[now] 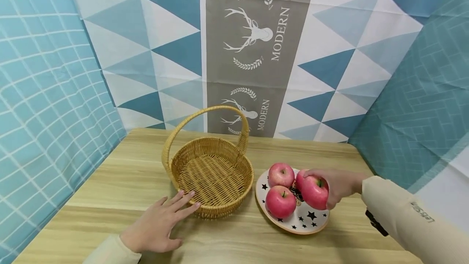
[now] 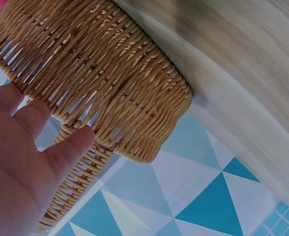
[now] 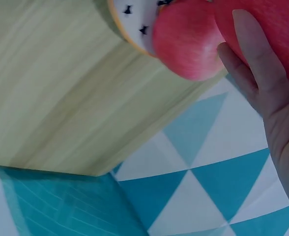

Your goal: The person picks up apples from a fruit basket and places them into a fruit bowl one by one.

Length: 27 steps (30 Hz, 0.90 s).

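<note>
My right hand grips a red apple over the right side of a white plate with black stars. In the right wrist view, the fingers curve along that apple's side. Three more apples are on the plate: a front one, a back one, and one partly hidden behind the held apple. My left hand, fingers spread, reaches the near-left rim of a wicker basket. Nothing lies inside the basket, whose tall handle arches overhead.
Basket and plate stand side by side on a wooden table. A patterned cloth hangs behind the table, with a blue checked cloth at the left and a teal one at the right.
</note>
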Tool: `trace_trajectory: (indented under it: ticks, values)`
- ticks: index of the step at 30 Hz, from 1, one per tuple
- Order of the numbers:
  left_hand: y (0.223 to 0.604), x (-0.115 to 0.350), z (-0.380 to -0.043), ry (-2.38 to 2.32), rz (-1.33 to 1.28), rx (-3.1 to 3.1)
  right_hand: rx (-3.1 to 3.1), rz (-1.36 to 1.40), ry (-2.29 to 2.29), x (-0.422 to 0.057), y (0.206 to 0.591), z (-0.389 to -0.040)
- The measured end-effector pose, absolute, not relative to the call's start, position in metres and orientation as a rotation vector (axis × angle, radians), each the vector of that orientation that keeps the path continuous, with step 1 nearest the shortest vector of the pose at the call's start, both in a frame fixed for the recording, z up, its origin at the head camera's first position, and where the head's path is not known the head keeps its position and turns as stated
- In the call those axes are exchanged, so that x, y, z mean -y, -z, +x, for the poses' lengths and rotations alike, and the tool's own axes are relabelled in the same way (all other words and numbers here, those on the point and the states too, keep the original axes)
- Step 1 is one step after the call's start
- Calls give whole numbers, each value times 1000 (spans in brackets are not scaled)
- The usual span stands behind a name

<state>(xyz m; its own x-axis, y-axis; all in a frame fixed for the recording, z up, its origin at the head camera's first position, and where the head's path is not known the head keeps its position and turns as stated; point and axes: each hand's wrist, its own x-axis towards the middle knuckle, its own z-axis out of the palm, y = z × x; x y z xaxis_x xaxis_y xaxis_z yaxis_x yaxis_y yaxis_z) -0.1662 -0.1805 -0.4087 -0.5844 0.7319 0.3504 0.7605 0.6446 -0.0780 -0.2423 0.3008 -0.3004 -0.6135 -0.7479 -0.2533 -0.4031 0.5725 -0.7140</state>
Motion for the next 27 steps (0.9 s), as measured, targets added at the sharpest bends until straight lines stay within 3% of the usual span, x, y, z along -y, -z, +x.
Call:
trace_trajectory:
  ticks: [9,27]
  values:
    - [412,180,-163,113,-1166,2507,-2259,-775,827,-308,326,-235]
    - [411,178,-166,122,-1177,2497,-2228,-841,873,-311,359,-234]
